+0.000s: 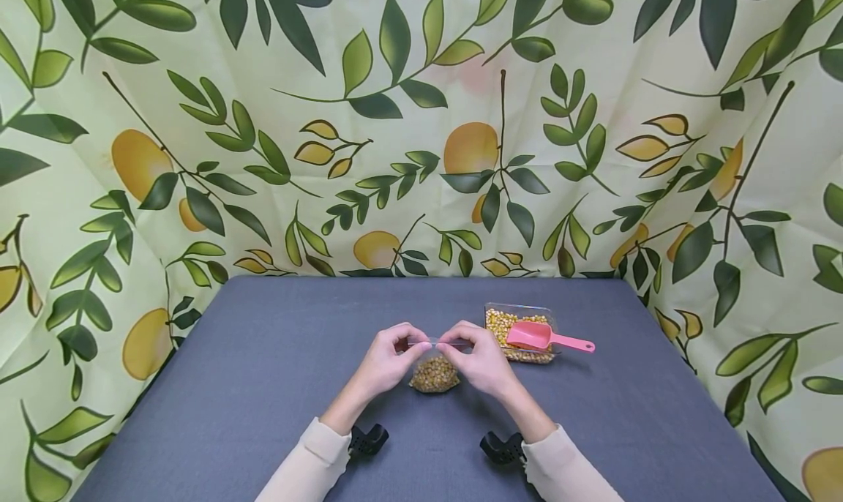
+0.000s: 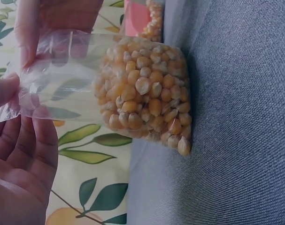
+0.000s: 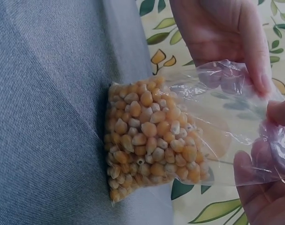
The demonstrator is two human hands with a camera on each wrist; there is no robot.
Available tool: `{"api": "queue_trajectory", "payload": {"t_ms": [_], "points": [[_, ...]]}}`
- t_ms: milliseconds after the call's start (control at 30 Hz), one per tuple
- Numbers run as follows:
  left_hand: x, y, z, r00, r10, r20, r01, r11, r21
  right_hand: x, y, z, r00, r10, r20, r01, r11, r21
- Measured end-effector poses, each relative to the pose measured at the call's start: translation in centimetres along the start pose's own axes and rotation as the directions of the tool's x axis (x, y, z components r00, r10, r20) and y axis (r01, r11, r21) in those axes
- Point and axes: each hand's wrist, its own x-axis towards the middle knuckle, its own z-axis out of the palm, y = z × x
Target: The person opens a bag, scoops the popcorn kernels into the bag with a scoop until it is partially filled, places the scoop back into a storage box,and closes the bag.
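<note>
A clear plastic bag [image 1: 435,375] with corn kernels in its lower part stands on the grey cloth. My left hand [image 1: 393,356] pinches the bag's top edge between thumb and fingers. On the other side of the same edge, my right hand [image 1: 479,357] pinches it too, and the two thumbs nearly meet at the middle. In the left wrist view the kernels [image 2: 142,91] fill the bag's bottom, while the plastic above them is see-through. The right wrist view shows the bag [image 3: 151,136] with its base against the cloth.
Behind my right hand stands a clear plastic container [image 1: 520,358] of corn kernels. A pink scoop [image 1: 532,334] lies across it, handle out to the right. The grey table [image 1: 296,341] meets a leaf-patterned curtain [image 1: 408,121] at the back and sides.
</note>
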Motion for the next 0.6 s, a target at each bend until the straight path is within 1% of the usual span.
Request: {"api": "queue_trajectory", "payload": {"t_ms": [100, 267, 400, 600], "points": [[0.0, 0.0, 0.0, 1.000, 0.009, -0.002, -0.009, 1.000, 0.013, 0.0, 0.0, 0.1, 1.000, -0.013, -0.010, 0.013, 1.000, -0.003], [0.0, 0.1, 0.0, 1.000, 0.022, -0.010, -0.022, 0.999, 0.038, 0.0, 1.3, 0.1, 1.000, -0.016, -0.014, 0.016, 1.000, -0.015], [-0.1, 0.1, 0.1, 0.999, 0.031, -0.023, -0.029, 0.998, 0.060, 0.1, 1.9, -0.3, 1.000, -0.011, 0.007, 0.011, 1.000, -0.012], [0.0, 0.3, -0.1, 0.999, 0.023, -0.022, -0.021, 0.996, 0.083, 0.2, 1.9, -1.0, 0.999, 0.008, 0.042, -0.006, 0.999, -0.043]]}}
